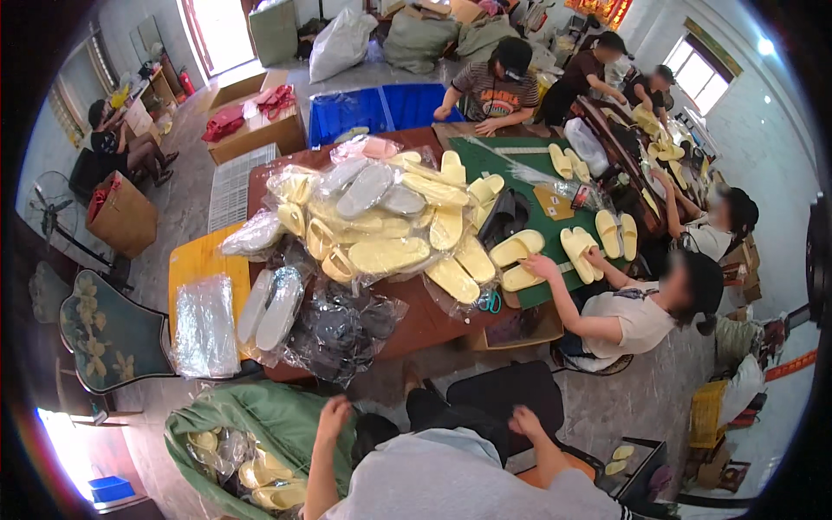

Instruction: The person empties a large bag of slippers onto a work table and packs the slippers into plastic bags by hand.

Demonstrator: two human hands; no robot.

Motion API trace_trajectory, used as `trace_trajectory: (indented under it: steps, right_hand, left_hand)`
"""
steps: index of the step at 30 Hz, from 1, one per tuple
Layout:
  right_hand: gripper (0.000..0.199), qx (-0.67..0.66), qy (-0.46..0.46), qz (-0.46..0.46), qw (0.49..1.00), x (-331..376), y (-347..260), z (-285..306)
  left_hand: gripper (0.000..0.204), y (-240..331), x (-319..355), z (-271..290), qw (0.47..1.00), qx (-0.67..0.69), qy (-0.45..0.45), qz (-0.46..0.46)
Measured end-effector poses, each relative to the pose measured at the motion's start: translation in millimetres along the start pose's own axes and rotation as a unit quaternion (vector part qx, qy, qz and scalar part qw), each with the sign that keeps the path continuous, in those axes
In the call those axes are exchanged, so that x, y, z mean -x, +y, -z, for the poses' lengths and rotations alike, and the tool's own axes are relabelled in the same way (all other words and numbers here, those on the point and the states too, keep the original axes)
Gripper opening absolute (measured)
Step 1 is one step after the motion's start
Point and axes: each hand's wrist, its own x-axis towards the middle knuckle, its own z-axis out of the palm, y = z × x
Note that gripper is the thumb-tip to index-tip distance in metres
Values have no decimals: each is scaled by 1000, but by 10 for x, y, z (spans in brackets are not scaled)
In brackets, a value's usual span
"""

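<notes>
My left hand (pixel 333 418) is raised beside a green cloth sack (pixel 286 400), its fingers curled in with nothing visible in them. My right hand (pixel 524 422) is held up near a black chair seat (pixel 511 390), fingers bent together, also seemingly empty. Neither touches the table. Pale yellow slippers (pixel 269 472) in clear bags lie in the sack. Ahead on the reddish-brown table rises a heap of bagged slippers (pixel 390 253), mostly pale yellow, some grey. Toward me lie a bagged grey pair (pixel 282 308) and black bagged slippers (pixel 342 329).
A stack of clear bags (pixel 205 325) lies on a yellow board at left, near a dark chair (pixel 117 334). To the right, a co-worker (pixel 646 316) handles yellow slippers on a green mat (pixel 537 225). Blue crates (pixel 347 113) stand beyond the table; several others sit farther off.
</notes>
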Motion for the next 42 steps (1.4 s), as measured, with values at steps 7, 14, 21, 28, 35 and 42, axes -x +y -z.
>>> trace_trajectory:
  steps: [7, 14, 21, 28, 35, 42]
  right_hand:
    - [36, -69, -74, 156, 983, -1258, -2110, -357]
    - [30, -78, -100, 133, 983, -1330, -2835, -676]
    - [25, 35, 37, 233, 971, -2017, -3386, -409]
    - [37, 237, 166, 416, 862, -3245, -4797, -81]
    - [73, 483, 184, 398, 758, -4618, -5390, -12]
    - [40, 309, 159, 441, 827, -4427, -5768, 388]
  left_hand:
    - [29, 1112, -808, -596, 985, -124, 18, -115]
    - [35, 1757, -1677, -1244, 821, -457, -44, -340]
    - [72, 2674, -2682, -2214, 618, -651, -32, -440]
    - [85, 2522, -3420, -2235, 584, -730, 0, -355]
    - [83, 2774, -3596, -2279, 597, -768, -20, -231]
    - [59, 2929, -3241, -2295, 656, -721, 32, -221]
